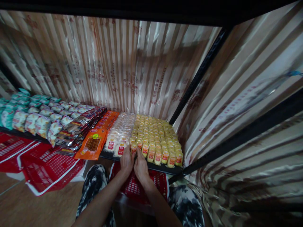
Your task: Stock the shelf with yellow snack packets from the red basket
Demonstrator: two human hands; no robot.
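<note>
At the shelf's front edge my left hand (127, 160) and my right hand (141, 164) are close together, fingers pointing forward. Between their fingertips is a small yellow wrapped snack pack (133, 148) with a red label, pressed from both sides; the fingers partly hide it. Rows of the same yellow packs (158, 156) stretch to the right of my right hand. White wrapped snack packs (121, 145) with red labels stand in rows just left of my left hand.
Orange snack bags (99, 135), dark shiny pouches (75, 130) and white and teal bags (32, 121) lie farther left. Red baskets (49, 167) sit below the shelf. A black post (201, 75) rises at the right, before a striped curtain (127, 63).
</note>
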